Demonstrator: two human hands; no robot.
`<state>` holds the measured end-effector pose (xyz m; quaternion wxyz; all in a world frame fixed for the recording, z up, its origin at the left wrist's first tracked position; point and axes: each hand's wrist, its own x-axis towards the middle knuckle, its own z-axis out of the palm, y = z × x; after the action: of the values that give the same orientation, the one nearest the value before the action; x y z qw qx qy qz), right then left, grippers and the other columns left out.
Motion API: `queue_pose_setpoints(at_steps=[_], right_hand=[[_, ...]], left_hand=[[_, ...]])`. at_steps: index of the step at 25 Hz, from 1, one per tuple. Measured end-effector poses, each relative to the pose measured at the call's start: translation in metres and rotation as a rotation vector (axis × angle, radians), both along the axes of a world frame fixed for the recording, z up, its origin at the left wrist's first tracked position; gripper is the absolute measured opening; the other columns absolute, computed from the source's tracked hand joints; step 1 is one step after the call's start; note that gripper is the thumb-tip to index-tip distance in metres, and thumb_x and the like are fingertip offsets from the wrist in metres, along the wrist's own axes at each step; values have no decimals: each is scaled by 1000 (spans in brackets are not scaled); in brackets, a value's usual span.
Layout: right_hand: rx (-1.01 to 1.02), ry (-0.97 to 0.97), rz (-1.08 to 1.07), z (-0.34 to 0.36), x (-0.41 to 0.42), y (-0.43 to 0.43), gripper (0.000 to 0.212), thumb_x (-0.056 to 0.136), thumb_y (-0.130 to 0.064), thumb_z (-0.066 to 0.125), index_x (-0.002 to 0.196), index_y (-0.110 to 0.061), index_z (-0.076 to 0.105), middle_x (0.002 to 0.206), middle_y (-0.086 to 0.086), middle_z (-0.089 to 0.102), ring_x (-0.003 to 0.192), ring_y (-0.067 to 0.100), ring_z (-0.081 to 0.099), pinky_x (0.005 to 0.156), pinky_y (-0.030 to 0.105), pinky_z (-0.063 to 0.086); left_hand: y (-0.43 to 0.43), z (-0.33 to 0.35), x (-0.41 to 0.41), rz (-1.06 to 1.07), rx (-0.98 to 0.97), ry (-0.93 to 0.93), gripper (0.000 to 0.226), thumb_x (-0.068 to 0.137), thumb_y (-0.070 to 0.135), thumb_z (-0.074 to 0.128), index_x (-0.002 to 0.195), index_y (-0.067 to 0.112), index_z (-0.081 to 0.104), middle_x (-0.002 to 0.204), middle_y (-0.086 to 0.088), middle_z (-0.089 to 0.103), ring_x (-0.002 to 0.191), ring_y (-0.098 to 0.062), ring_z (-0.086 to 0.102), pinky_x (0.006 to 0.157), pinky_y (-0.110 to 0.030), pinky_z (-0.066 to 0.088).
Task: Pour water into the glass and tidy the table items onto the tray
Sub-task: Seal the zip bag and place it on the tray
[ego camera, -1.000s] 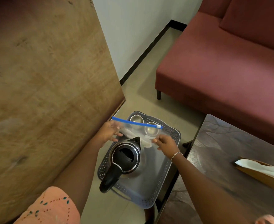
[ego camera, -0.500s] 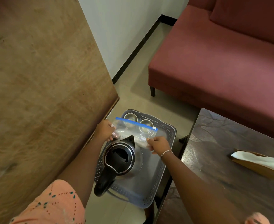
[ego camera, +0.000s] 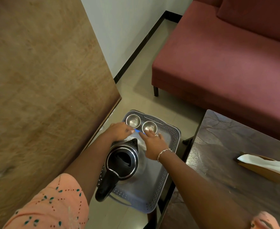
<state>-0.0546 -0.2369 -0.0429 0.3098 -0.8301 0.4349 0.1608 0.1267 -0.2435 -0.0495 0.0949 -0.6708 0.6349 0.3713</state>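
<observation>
Low down beside the dark surface (ego camera: 218, 154), on a grey tray (ego camera: 154, 179): a kettle (ego camera: 122, 162) upright at the near end, handle towards the body. At the far rim, side by side, a left cup (ego camera: 133, 120) and a right cup (ego camera: 149, 126), both steel. Between kettle and cups, a clear bag (ego camera: 142, 144) with a blue zip strip.

Presses the bag down with the right hand (ego camera: 152, 142), fingers straight and spread, clasping nothing. Likely done to flatten it into the narrow gap, low and off the spout. Meets the strip from the other side with the left hand (ego camera: 119, 133), fingertips at the blue edge just beside the left cup. Pinching or merely pushing: cannot tell.

Probably settling one more loose item among the rest, with the heavy kettle set apart from the cups to spare them a knock. Cannot tell whether either cup holds water.

Still on the surface, well apart from the tray: a white napkin (ego camera: 265, 164) in a wooden holder (ego camera: 260, 174), perhaps next to fetch.
</observation>
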Motion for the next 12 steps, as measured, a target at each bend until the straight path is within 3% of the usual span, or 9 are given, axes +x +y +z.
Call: queue_pose_setpoints(at_steps=[3, 7, 10, 12], right_hand=[[150, 45, 13, -11, -3, 6, 73, 85, -13, 50, 145, -22, 9, 155, 5, 11, 142, 25, 13, 113, 50, 16], [144, 30, 7, -11, -3, 2, 70, 87, -15, 49, 144, -22, 10, 155, 5, 11, 142, 26, 13, 110, 51, 20], [54, -22, -62, 1, -10, 4, 68, 86, -11, 49, 144, -16, 14, 154, 11, 12, 141, 31, 14, 109, 47, 25], [-37, -77, -147, 13, -21, 10, 67, 87, -7, 47, 145, -14, 13, 154, 15, 7, 141, 33, 10, 111, 42, 23]], left_hand=[[9, -6, 2, 99, 124, 76, 38, 97, 37, 40, 130, 23, 52, 136, -5, 53, 127, -22, 46, 109, -39, 33], [6, 2, -1, 135, 130, 85, 43, 97, 39, 39, 137, 24, 43, 144, -4, 44, 134, -21, 38, 113, -37, 27], [2, 23, -9, 196, -4, 97, 51, 97, 38, 39, 144, 22, 29, 150, -5, 34, 139, -22, 28, 114, -37, 18], [5, 41, -19, 148, -153, -12, 56, 98, 38, 36, 147, 18, 18, 155, -6, 21, 143, -22, 16, 116, -42, 8]])
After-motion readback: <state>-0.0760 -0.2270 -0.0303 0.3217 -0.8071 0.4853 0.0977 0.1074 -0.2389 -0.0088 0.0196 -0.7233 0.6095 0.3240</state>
